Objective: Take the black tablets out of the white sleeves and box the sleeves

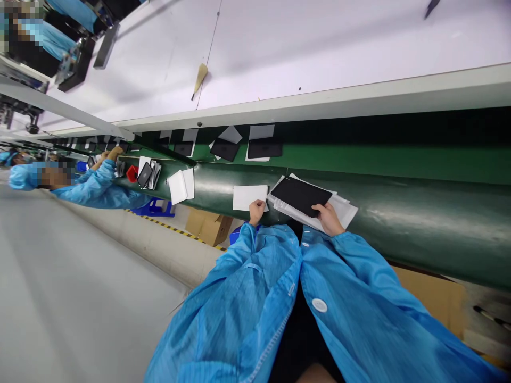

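My right hand [329, 218] grips the lower right corner of a black tablet [301, 196], thumb on top. Beneath the tablet lies a loose pile of white, partly see-through sleeves [346, 209]. Just left of it, my left hand [256, 211] is closed at the lower right corner of a flat white sheet or pouch [244, 197]. The fingertips are too small to show what they pinch. Both hands are over the near edge of the green work surface [419, 213].
Beyond, more black tablets [265, 149] lie with white sheets on a green belt [359, 162]. White pouches [181, 185] lie to the left. A co-worker in blue [99, 183] reaches over the line farther left. A white shelf [319, 48] overhangs the belt. Below stands a cardboard box [207, 224].
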Tool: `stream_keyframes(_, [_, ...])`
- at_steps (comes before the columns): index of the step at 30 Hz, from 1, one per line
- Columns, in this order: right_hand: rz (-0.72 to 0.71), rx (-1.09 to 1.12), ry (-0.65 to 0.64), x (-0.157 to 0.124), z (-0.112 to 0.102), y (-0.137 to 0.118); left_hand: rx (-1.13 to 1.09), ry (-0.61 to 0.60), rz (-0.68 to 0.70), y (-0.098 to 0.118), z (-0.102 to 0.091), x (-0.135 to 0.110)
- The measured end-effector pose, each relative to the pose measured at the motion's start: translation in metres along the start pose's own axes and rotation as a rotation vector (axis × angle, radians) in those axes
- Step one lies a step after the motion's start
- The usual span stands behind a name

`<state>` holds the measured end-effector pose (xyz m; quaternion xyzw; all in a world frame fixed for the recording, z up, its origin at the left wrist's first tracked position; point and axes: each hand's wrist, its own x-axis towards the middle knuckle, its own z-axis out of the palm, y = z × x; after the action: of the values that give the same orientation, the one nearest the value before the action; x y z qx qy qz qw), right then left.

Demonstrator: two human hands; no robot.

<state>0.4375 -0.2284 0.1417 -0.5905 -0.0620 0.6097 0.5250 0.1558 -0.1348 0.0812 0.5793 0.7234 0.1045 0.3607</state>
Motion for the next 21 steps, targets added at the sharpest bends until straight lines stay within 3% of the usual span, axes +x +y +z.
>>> stream_keyframes(4, [-0.033,-0.104,-0.027,0.002,-0.004,0.008,-0.064,0.008,0.004,0.002,0.0,-0.003])
stream_keyframes(13, [-0.308,-0.391,-0.104,0.019,0.0,0.031,-0.175,0.052,0.042,0.02,0.004,-0.014])
stream_keyframes(21, [-0.364,-0.547,-0.123,0.024,-0.002,0.04,-0.267,0.097,0.059,0.037,0.006,-0.018])
